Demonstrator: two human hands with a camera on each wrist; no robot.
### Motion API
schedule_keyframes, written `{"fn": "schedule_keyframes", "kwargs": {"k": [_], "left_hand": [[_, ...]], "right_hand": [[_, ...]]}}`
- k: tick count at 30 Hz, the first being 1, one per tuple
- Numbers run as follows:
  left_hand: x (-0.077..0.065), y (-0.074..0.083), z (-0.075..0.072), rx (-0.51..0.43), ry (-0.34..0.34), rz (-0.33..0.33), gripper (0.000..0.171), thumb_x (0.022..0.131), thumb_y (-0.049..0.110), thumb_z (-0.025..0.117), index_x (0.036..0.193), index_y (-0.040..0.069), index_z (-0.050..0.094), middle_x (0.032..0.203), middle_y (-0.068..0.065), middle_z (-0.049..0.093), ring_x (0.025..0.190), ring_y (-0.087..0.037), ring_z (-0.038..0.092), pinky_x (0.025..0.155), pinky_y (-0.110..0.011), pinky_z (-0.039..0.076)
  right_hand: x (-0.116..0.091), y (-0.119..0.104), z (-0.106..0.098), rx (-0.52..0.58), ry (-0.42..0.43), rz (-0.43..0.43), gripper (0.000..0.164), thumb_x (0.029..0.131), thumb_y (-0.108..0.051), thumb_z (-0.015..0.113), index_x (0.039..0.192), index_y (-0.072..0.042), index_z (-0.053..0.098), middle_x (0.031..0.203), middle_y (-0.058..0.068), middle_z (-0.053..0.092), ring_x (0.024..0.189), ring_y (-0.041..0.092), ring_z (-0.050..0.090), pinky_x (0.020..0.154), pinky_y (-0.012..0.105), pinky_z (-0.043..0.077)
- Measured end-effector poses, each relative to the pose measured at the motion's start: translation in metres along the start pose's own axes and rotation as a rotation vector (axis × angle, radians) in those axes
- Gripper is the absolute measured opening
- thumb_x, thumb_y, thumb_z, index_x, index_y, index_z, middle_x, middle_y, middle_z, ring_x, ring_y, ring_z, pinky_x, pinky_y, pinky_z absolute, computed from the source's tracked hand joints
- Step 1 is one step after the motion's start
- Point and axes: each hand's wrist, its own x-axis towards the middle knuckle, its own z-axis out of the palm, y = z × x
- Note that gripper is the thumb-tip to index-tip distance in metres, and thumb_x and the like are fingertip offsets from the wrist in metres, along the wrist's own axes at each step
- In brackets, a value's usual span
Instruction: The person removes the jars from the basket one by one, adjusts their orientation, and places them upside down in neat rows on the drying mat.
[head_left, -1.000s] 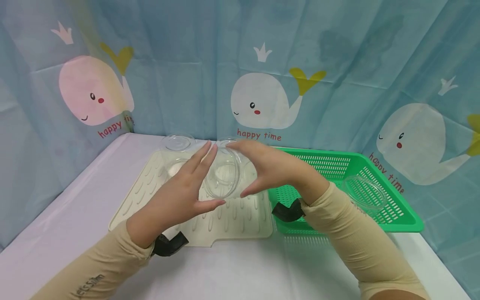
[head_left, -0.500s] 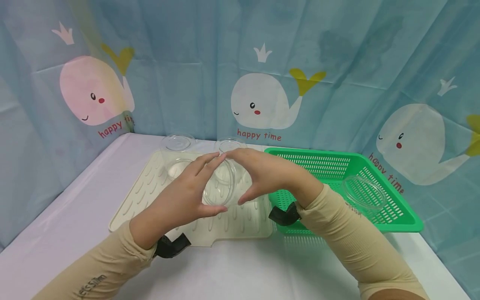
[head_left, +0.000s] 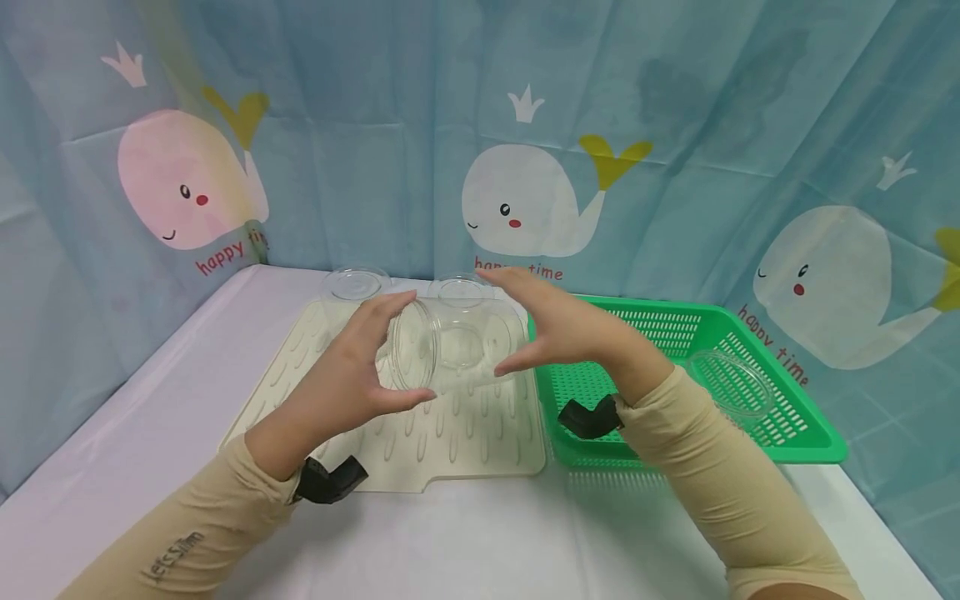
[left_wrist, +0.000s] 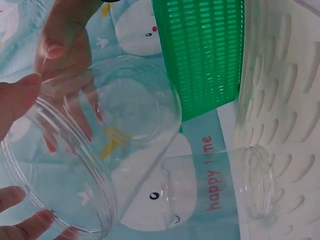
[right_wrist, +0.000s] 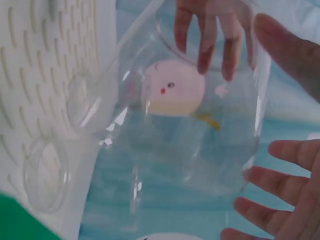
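A clear, wide-mouthed plastic jar (head_left: 468, 333) lies sideways in the air above the cream drying mat (head_left: 397, 454). My left hand (head_left: 330, 379) grips its rim end, thumb below and fingers above in the head view. Its rounded body stretches to the right, towards my right hand (head_left: 566, 325). That hand's fingers and thumb are spread around the jar's base end; whether they touch it I cannot tell. In the left wrist view, the right hand shows partly through the jar's wall. Two more clear jars stand mouth down on the mat, one seen in the left wrist view as a standing jar (left_wrist: 200, 187).
A green slotted basket (head_left: 817, 442) stands right of the mat, with another clear jar (head_left: 731, 387) inside it. A blue curtain (head_left: 375, 183) with printed whales hangs behind the white-covered table (head_left: 480, 542).
The jar has swung from facing more towards me to lying sideways, its rim moving left with my left hand. My right hand first came nearer, then moved right and up, fingers spreading wider.
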Motion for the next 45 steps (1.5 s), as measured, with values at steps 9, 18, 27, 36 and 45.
{"fn": "schedule_keyframes", "kwargs": {"k": [9, 18, 27, 36, 45], "left_hand": [[-0.003, -0.01, -0.001, -0.328, 0.062, -0.246, 0.099, 0.069, 0.017, 0.081, 0.145, 0.022, 0.019, 0.144, 0.001, 0.025, 0.13, -0.021, 0.033, 0.098, -0.037, 0.039], [-0.002, -0.007, 0.0, -0.796, 0.105, -0.267, 0.09, 0.077, -0.007, 0.066, 0.146, 0.016, 0.012, 0.147, -0.005, 0.015, 0.135, -0.029, 0.02, 0.104, -0.051, 0.024], [-0.006, -0.009, 0.011, -0.908, 0.055, -0.257, 0.093, 0.078, -0.004, 0.067, 0.146, 0.017, 0.007, 0.149, -0.007, 0.013, 0.137, -0.03, 0.017, 0.104, -0.047, 0.024], [-0.011, -0.016, 0.015, -0.706, -0.017, -0.252, 0.096, 0.082, 0.001, 0.066, 0.147, 0.025, -0.001, 0.151, -0.005, 0.01, 0.138, -0.022, 0.016, 0.107, -0.039, 0.021], [-0.015, -0.025, 0.007, -0.432, -0.08, -0.268, 0.1, 0.081, 0.019, 0.07, 0.146, 0.03, -0.004, 0.151, 0.0, 0.015, 0.138, -0.015, 0.016, 0.107, -0.03, 0.022]], "right_hand": [[-0.011, 0.02, 0.002, 0.242, 0.056, 0.054, 0.107, 0.068, -0.034, 0.08, 0.148, -0.021, 0.01, 0.15, -0.004, 0.016, 0.135, 0.016, 0.023, 0.106, 0.039, 0.03], [-0.012, 0.023, 0.006, 0.439, 0.035, 0.028, 0.104, 0.073, -0.024, 0.078, 0.148, -0.018, 0.006, 0.151, 0.003, 0.018, 0.135, 0.021, 0.025, 0.106, 0.038, 0.03], [-0.01, 0.023, 0.008, 0.519, 0.031, -0.009, 0.095, 0.074, -0.034, 0.076, 0.146, -0.006, 0.019, 0.143, 0.009, 0.034, 0.129, 0.025, 0.036, 0.106, 0.036, 0.031], [-0.007, 0.016, 0.013, 0.718, 0.138, -0.071, 0.102, 0.07, -0.041, 0.077, 0.144, -0.001, 0.02, 0.146, 0.016, 0.025, 0.127, 0.031, 0.039, 0.105, 0.036, 0.032], [0.0, 0.002, 0.019, 0.796, 0.304, -0.206, 0.093, 0.072, -0.018, 0.078, 0.143, 0.001, 0.02, 0.137, 0.017, 0.03, 0.127, 0.028, 0.038, 0.102, 0.036, 0.035]]}}
